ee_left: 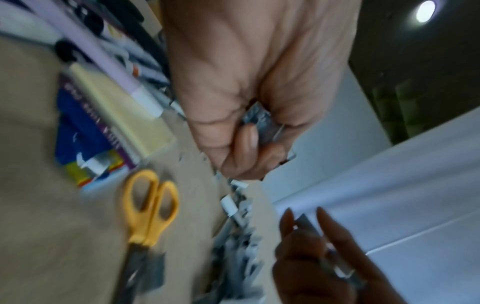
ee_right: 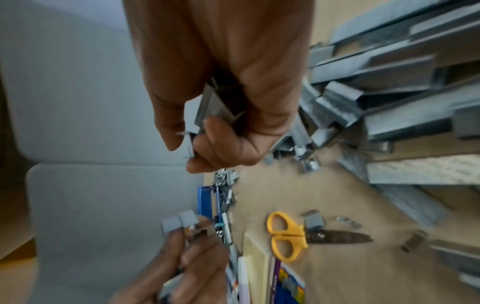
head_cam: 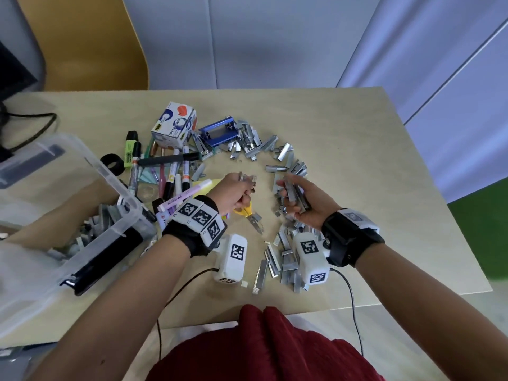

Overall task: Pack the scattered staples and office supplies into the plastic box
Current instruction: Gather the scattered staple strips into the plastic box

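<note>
We see the left hand (head_cam: 233, 189) raised just above the worktop (head_cam: 357, 160), its fingers curled tight round a small bundle of staple strips (head_cam: 247, 178); in the left wrist view only grey metal edges show between thumb and fingers. The right hand (head_cam: 302, 200) is likewise closed round a thicker stack of strips, flat, ribbed and dull silver, their ends sticking out past the fingertips.

Below the left hand lie yellow-handled scissors (head_cam: 248, 214), partly hidden by the wrist in the head view, blades shut. Around both hands the loose staples (head_cam: 283, 259) form a rough ring on the pale wood-grain worktop: short channel-shaped bars, some stacked, some alone.

Further out to the left sits a heap of markers (head_cam: 176, 174), a green highlighter (head_cam: 130, 149) and a lilac pen (head_cam: 184, 195). Behind them stand a white cardboard tape-dispenser carton (head_cam: 174, 125) and a blue plastic holder (head_cam: 218, 132).

The clear plastic box (head_cam: 90, 215) sits at the left edge of the worktop, open, cut off by the frame, with grey staples already inside; what else it holds is hard to make out through the cloudy wall. Both wrist views are blurred.
</note>
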